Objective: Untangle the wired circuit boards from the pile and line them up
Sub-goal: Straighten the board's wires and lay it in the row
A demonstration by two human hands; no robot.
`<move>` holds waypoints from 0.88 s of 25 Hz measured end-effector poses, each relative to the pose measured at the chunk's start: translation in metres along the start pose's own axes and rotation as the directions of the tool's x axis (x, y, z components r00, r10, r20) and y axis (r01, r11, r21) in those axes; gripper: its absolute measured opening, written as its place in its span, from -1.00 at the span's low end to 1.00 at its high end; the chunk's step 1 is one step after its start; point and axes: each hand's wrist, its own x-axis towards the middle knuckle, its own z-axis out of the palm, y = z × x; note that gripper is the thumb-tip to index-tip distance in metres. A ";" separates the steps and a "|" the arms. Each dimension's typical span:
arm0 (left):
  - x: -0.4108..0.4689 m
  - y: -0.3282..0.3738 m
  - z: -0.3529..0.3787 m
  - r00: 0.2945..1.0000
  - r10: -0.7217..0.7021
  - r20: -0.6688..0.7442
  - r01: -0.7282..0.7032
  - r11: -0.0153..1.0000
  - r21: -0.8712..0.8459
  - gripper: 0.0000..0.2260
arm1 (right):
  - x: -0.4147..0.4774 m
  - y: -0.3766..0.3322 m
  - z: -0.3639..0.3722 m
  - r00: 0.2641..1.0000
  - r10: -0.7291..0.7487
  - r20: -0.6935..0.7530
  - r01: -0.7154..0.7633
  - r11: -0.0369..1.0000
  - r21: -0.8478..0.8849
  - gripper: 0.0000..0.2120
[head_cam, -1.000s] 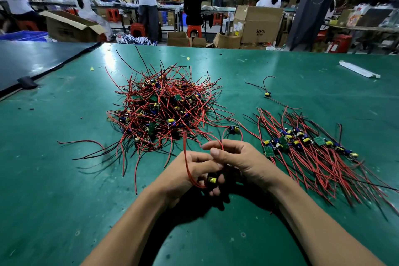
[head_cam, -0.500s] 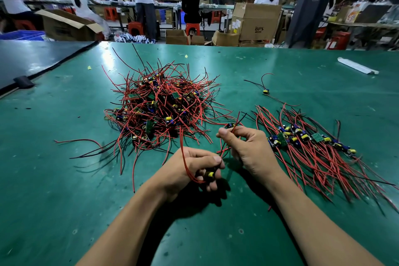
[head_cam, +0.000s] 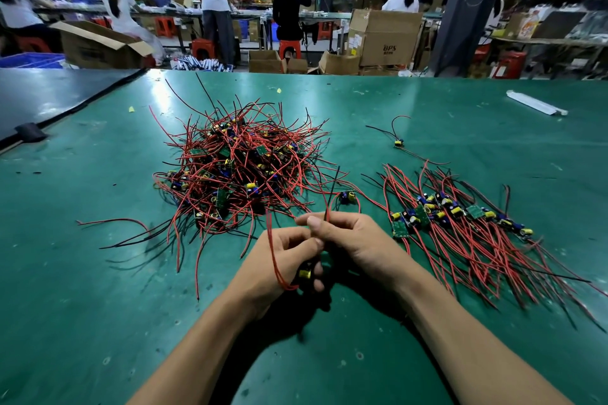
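A tangled pile of small circuit boards with red and black wires (head_cam: 237, 171) lies on the green table (head_cam: 98, 273), ahead and left of my hands. To the right, a row of lined-up boards (head_cam: 457, 212) has its wires trailing toward me. My left hand (head_cam: 279, 268) grips one board with a yellow part (head_cam: 305, 273); a red wire loops under its fingers. My right hand (head_cam: 355, 243) pinches the red and black wires of that board, which stick up above my fingers. Another board (head_cam: 347, 197) lies just beyond my hands.
A single wired board (head_cam: 398, 143) lies apart at the back right. A long white strip (head_cam: 534, 102) rests near the far right edge. A dark mat (head_cam: 49, 99) adjoins the table on the left. Cardboard boxes (head_cam: 383, 38) and people at benches fill the background.
My right hand moved out toward the lined-up row, then came back next to my left hand and now pinches the wires upright. The left hand kept its grip on the board.
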 end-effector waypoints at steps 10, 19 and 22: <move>0.002 0.007 -0.007 0.989 -0.067 0.132 0.073 0.996 -0.042 -0.83 | 0.013 0.002 -0.007 0.811 -0.428 -0.400 0.315 0.894 -0.318 -0.74; 0.000 0.004 -0.002 0.996 -0.063 0.071 0.066 0.997 -0.044 -0.84 | 0.017 -0.006 0.007 0.881 -0.093 -0.464 0.216 0.951 0.220 -0.56; 0.000 0.002 -0.001 0.999 -0.039 0.014 0.039 0.999 -0.035 -0.86 | 0.008 -0.004 0.005 0.955 -0.095 -0.282 0.102 0.995 0.010 -0.68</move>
